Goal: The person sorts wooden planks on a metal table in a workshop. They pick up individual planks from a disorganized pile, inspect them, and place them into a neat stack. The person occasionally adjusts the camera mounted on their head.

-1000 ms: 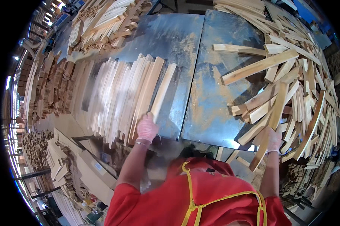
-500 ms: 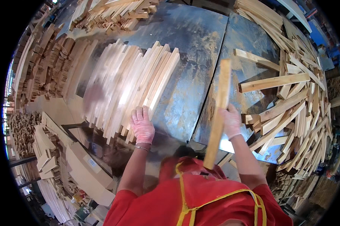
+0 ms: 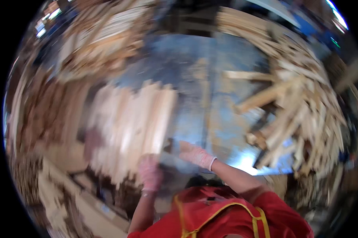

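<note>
A row of pale wooden strips (image 3: 127,127) lies side by side on the blue-grey metal table, their long sides roughly together and their ends uneven. My left hand (image 3: 150,173), in a pink-and-white work glove, rests at the near ends of the right-hand strips, its fingers extended but blurred. Just right of the row, my right hand (image 3: 197,155), in a similar glove, points leftward over the table with its fingers out. No strip shows in it, and a small gap separates it from the row. Motion smears both hands' fingertips.
A loose heap of wooden strips (image 3: 306,119) covers the table's right side, some jutting inward. Stacked strips (image 3: 103,47) stand at the far left, darker stacks (image 3: 48,107) along the left. A cardboard box (image 3: 99,210) sits at the lower left. The metal table (image 3: 187,79) carries sawdust.
My right hand has swung left toward the row, and the wooden strip it held upright is no longer in it. My left hand stays by the near strip ends. The whole view has shifted.
</note>
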`<state>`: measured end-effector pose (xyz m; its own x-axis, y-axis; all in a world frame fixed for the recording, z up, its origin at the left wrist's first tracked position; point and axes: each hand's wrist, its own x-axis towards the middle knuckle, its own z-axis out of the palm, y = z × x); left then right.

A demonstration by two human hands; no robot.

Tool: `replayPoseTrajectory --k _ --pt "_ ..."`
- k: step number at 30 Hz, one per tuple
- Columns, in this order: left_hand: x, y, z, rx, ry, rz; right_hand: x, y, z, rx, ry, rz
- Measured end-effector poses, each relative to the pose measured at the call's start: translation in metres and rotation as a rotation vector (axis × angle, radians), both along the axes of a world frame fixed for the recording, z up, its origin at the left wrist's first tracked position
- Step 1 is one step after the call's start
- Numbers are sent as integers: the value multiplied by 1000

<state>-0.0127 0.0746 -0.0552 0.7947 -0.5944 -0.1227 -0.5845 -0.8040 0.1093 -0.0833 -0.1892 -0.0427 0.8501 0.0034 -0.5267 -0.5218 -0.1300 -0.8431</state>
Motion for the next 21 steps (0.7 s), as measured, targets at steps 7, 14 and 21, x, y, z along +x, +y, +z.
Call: replayPoseTrajectory --k 7,14,21 --pt "-23 -78 4 -212 -110 -185 -242 -140 41 -23 92 -612" --pt "-106 -287 48 -378 169 -623 -511 -269 21 -698 -41 -1499" --pt "-196 -508 62 -292 339 -482 -623 -434 34 -1122 482 -1389"
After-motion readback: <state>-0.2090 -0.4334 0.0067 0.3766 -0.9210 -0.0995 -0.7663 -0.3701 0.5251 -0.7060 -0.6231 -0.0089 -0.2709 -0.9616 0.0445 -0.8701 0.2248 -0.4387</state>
